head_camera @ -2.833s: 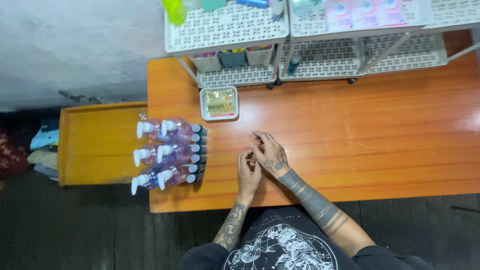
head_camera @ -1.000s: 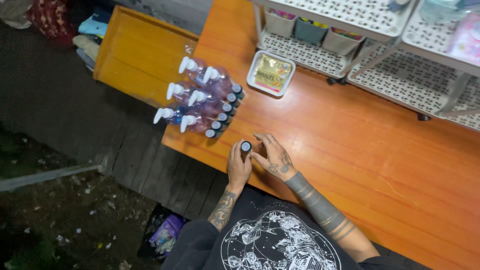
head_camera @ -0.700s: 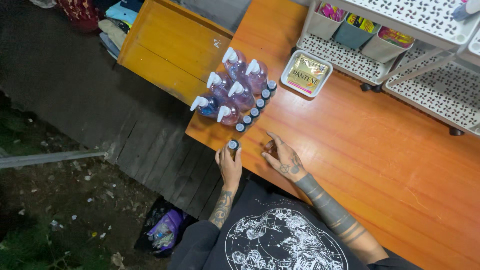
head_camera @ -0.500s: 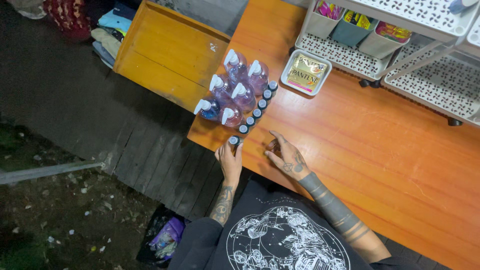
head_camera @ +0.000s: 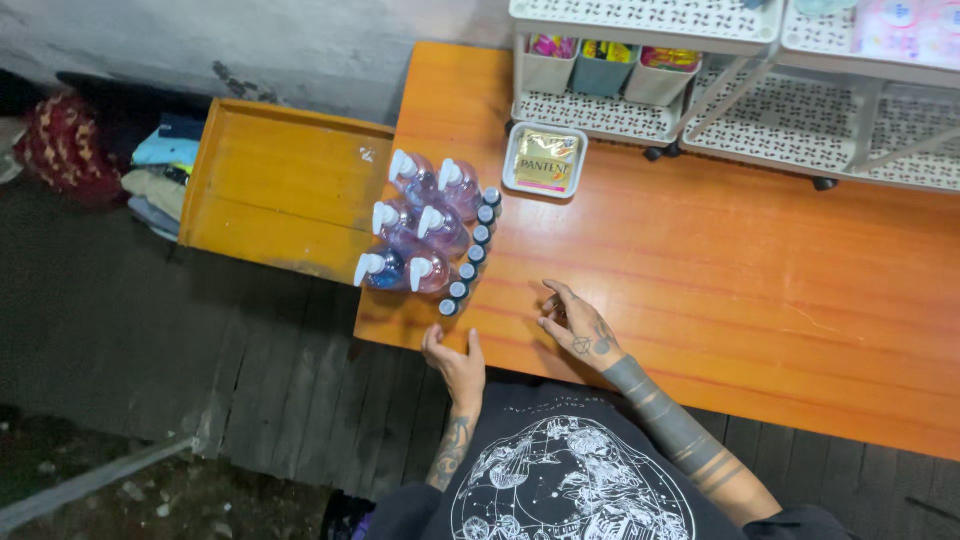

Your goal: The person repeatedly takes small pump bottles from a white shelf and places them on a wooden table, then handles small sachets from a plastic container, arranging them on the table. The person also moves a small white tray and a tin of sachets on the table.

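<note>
At the near edge of the orange table (head_camera: 760, 300), the left hand (head_camera: 455, 360) rests empty with fingers loose, just below the nearest small dark-capped bottle (head_camera: 448, 308); the right hand (head_camera: 582, 328) lies open and empty on the tabletop. That bottle ends a row of capped bottles (head_camera: 474, 250) beside six pink pump bottles (head_camera: 415, 225). Farther off sit a small white tray (head_camera: 545, 160) and white perforated racks (head_camera: 740, 60).

The orange table (head_camera: 760, 290) lies bare in front of the right hand (head_camera: 580, 328) and far to its right, so there a hand can pass freely. Ahead of the left hand (head_camera: 455, 362), a row of small dark-capped bottles (head_camera: 470, 255) and the pump bottles (head_camera: 415, 225) behind it block the way. At the far edge, the square tray (head_camera: 545, 160) and the white racks (head_camera: 700, 80) close the room.
</note>
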